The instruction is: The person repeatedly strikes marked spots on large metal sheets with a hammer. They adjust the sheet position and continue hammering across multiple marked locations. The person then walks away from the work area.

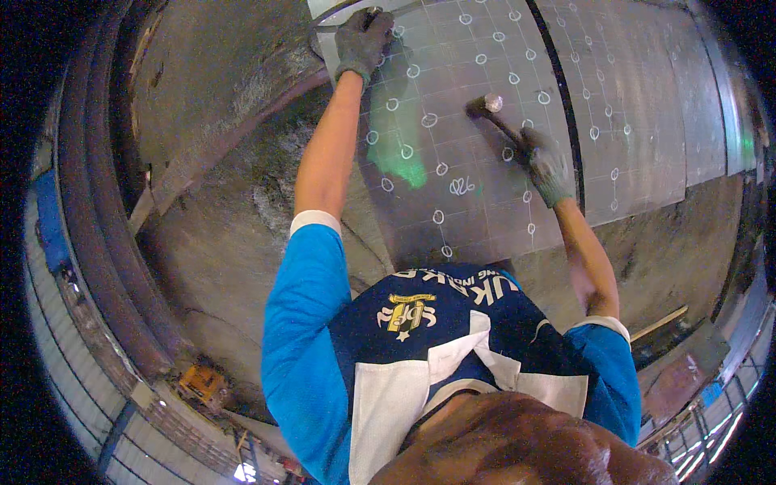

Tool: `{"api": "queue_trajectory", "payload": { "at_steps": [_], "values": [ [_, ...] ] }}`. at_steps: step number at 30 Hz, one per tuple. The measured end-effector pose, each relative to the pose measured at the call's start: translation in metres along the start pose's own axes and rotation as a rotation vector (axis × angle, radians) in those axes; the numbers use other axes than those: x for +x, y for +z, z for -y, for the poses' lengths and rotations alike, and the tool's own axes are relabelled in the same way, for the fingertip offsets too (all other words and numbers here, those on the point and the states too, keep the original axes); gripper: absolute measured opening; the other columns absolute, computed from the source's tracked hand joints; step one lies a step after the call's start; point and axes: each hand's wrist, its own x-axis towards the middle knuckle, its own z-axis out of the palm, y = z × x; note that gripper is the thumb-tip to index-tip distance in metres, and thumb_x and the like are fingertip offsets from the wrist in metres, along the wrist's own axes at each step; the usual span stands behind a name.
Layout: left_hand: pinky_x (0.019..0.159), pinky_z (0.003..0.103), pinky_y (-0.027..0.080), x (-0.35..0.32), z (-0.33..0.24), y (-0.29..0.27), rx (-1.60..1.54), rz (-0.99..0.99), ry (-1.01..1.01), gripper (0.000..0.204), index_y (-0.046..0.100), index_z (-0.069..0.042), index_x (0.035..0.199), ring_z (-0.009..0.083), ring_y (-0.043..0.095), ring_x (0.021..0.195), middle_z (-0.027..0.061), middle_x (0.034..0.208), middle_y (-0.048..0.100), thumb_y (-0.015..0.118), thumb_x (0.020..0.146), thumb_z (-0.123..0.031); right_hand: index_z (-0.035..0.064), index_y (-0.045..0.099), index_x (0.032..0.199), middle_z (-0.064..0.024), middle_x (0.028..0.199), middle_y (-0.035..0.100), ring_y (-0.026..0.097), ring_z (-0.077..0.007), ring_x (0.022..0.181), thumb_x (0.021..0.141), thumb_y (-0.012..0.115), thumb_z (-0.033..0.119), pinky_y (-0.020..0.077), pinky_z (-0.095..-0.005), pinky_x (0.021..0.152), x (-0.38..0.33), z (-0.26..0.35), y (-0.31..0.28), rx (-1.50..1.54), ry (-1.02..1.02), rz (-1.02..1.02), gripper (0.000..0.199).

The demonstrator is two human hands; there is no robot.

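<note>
My left hand [362, 47], in a grey work glove, is closed at the far edge of a grey metal plate [493, 230]. A small dark end shows at its fingers, but what it grips is mostly hidden. In my gloved right hand [547, 166] is a hammer [503, 127], held by its handle. The hammer's head, with one shiny face, hangs over the plate, pointing away and to the left. Thin grid lines and several white chalk circles mark the plate, along with a chalk marking near its middle.
A second marked plate [651, 166] lies to the right, beyond a dark gap. Brown, worn ground [218, 267] spreads on the left, with stacked long metal pieces [97, 202] at the far left. An orange object [202, 382] sits at lower left, a thin wooden strip [659, 323] at lower right.
</note>
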Motion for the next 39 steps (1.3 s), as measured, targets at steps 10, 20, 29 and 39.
{"api": "queue_trajectory", "payload": {
  "at_steps": [10,20,29,39],
  "values": [
    [0.067,0.031,0.056,-0.007,-0.019,0.003,0.172,0.052,0.103,0.036,0.074,-0.002,0.104,0.0150,0.071,0.073,0.0076,0.090,0.077,0.073,0.090,-0.035,0.0042,0.068,0.122,-0.0225,0.110,0.071,0.067,-0.0438,0.100,0.092,0.066,0.020,0.0522,-0.0505,0.084,0.008,-0.012,0.008,-0.141,-0.065,-0.017,0.033],
    [0.063,0.031,0.056,-0.008,-0.023,0.007,0.079,0.097,0.050,0.036,0.073,-0.002,0.105,0.0135,0.070,0.071,0.0064,0.087,0.076,0.074,0.091,-0.035,0.0039,0.070,0.116,-0.0226,0.105,0.072,0.067,-0.0441,0.096,0.094,0.060,0.019,0.0512,-0.0525,0.082,0.001,-0.036,0.030,-0.142,-0.256,-0.235,0.028],
    [0.074,0.031,0.058,0.000,-0.001,0.009,0.082,0.090,0.014,0.040,0.073,-0.004,0.120,0.0163,0.073,0.084,0.0077,0.099,0.078,0.071,0.096,-0.037,0.0033,0.068,0.115,-0.0229,0.103,0.071,0.066,-0.0447,0.095,0.093,0.063,0.021,0.0503,-0.0523,0.080,0.010,-0.011,0.008,-0.164,-0.206,-0.160,0.029],
    [0.081,0.040,0.058,0.000,-0.010,0.006,0.398,0.092,0.163,0.048,0.073,-0.004,0.118,0.0261,0.074,0.087,0.0136,0.101,0.078,0.066,0.096,-0.046,0.0009,0.066,0.126,-0.0256,0.116,0.069,0.064,-0.0443,0.107,0.099,0.058,0.018,0.0496,-0.0516,0.091,0.004,-0.015,0.003,-0.063,-0.195,-0.082,0.033]
  ]
}}
